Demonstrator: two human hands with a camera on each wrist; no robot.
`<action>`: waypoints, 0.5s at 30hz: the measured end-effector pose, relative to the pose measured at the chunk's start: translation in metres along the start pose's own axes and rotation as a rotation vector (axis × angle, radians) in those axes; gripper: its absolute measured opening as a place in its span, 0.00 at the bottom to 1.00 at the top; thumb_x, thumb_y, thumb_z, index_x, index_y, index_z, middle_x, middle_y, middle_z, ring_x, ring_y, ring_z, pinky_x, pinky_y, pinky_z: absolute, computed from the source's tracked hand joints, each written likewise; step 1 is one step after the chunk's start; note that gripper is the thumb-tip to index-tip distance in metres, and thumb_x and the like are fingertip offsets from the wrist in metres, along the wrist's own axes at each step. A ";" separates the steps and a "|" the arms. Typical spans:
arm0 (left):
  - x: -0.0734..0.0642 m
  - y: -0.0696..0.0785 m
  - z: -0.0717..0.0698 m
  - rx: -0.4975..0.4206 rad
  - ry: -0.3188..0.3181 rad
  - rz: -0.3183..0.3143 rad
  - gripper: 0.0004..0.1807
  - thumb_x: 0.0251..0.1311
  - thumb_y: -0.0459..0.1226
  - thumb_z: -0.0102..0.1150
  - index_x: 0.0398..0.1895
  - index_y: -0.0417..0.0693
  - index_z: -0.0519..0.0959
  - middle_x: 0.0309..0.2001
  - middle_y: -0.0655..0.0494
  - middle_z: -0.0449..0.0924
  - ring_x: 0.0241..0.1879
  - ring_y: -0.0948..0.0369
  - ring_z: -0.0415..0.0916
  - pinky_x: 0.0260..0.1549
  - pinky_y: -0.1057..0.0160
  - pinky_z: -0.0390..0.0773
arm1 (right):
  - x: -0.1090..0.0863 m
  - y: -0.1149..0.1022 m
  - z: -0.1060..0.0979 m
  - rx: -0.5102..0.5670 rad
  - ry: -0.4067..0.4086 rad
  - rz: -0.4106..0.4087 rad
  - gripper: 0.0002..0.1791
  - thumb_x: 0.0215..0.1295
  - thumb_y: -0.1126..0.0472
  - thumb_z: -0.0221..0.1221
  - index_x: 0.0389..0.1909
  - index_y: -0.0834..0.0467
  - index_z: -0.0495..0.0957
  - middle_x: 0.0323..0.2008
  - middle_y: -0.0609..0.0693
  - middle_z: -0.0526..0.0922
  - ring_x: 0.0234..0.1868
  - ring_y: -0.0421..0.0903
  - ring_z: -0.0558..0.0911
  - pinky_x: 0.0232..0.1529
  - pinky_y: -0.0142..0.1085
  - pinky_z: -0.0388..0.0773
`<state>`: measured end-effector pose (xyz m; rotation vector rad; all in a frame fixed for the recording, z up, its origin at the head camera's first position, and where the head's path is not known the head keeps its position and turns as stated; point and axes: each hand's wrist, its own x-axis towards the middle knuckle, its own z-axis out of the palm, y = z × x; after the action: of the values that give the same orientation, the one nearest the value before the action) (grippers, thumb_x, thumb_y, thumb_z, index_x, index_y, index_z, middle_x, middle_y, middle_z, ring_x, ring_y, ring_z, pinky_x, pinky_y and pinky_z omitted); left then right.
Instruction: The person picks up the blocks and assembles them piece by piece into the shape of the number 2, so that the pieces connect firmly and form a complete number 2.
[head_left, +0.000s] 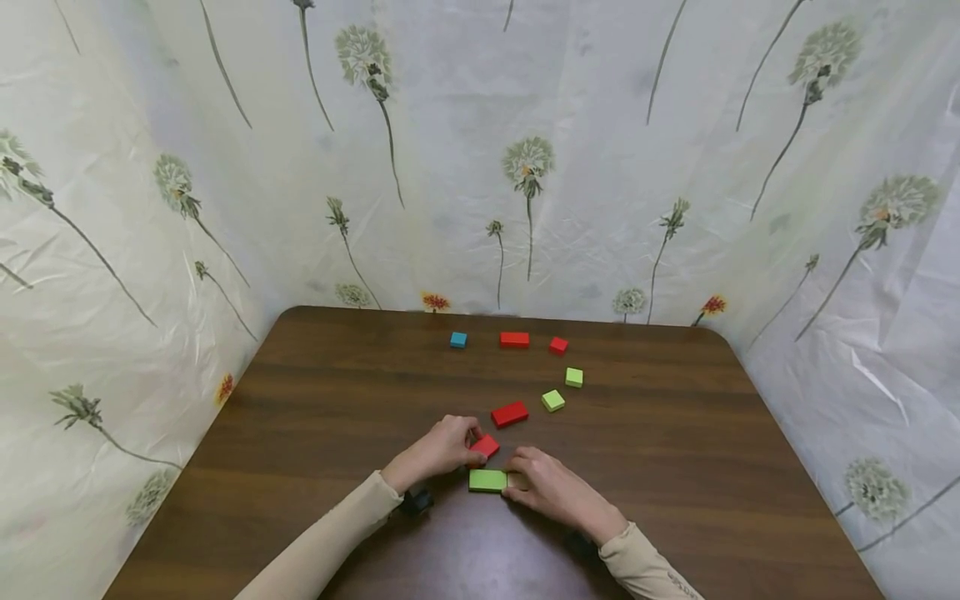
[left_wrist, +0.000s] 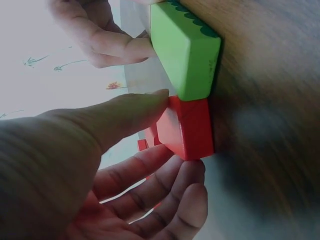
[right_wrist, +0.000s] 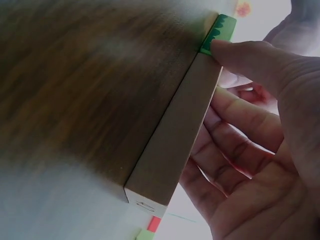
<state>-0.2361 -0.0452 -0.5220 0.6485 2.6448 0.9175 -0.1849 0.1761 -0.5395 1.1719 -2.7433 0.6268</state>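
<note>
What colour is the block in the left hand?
The block is red, best seen in the left wrist view.

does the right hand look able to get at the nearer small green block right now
Probably yes: nothing seems to stand between the right hand and the nearer small green block, though it would likely have to let go of the tan block first.

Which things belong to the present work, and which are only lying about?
Probably in use:
red block in the left hand
green block
pale wooden piece in the right hand

Apparently lying about:
blue block
nearer long red block
farther long red block
small red block
nearer light-green block
farther light-green block
</note>
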 end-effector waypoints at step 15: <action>0.001 0.002 0.001 0.002 -0.001 -0.031 0.15 0.54 0.41 0.70 0.40 0.43 0.80 0.27 0.59 0.75 0.24 0.66 0.70 0.22 0.70 0.71 | -0.001 0.000 0.001 -0.024 -0.019 0.020 0.11 0.60 0.53 0.66 0.40 0.53 0.80 0.36 0.40 0.73 0.37 0.34 0.71 0.39 0.29 0.74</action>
<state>-0.2357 -0.0432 -0.5212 0.6071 2.6477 0.9051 -0.1847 0.1762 -0.5409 1.1521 -2.7740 0.5860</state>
